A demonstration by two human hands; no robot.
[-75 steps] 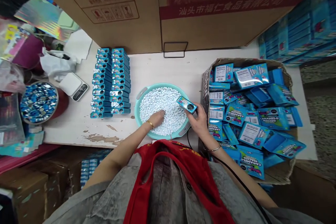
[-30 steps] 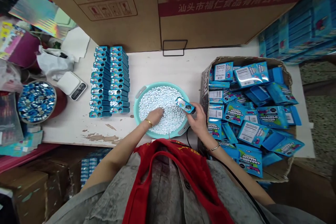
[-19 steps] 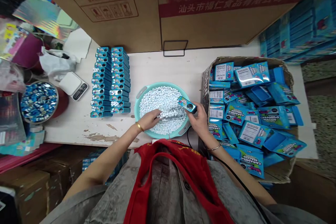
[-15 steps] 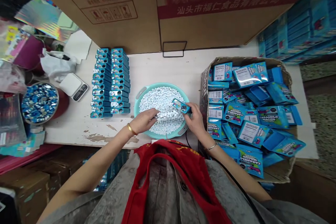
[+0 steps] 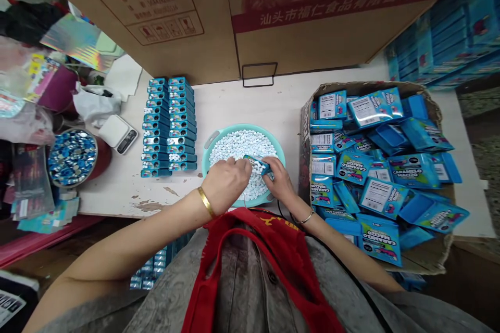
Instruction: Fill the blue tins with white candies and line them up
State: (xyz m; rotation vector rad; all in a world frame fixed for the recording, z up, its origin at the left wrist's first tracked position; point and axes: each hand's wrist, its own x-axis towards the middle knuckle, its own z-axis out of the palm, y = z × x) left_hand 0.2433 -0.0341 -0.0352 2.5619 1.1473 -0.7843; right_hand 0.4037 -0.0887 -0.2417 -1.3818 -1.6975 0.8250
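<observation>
In the head view a teal basin (image 5: 279, 149) full of small white candies (image 5: 242, 141) stands before me. My right hand (image 5: 279, 183) grips a small blue candy box (image 5: 264, 164) at its right end, tilted over the basin. White candies show in the box's opening. My left hand (image 5: 228, 181), a gold bangle at its wrist, is closed over the basin at the box's left end. Its fingertips are bunched and point down, so whatever they hold is hidden. Two rows of small blue boxes (image 5: 182, 125) stand on the table to the left, some with white candies at their openings.
On the right, a cardboard carton (image 5: 307, 140) is heaped with blue boxes. A large brown carton (image 5: 281, 52) and a black wire stand (image 5: 259, 85) are at the back. To the left are a digital scale (image 5: 124, 138) and a tub of blue wrapped pieces (image 5: 74, 158).
My left hand has moved up and right from the candies to the box. The box has tilted and shifted slightly left in my right hand, and white candies now show in it.
</observation>
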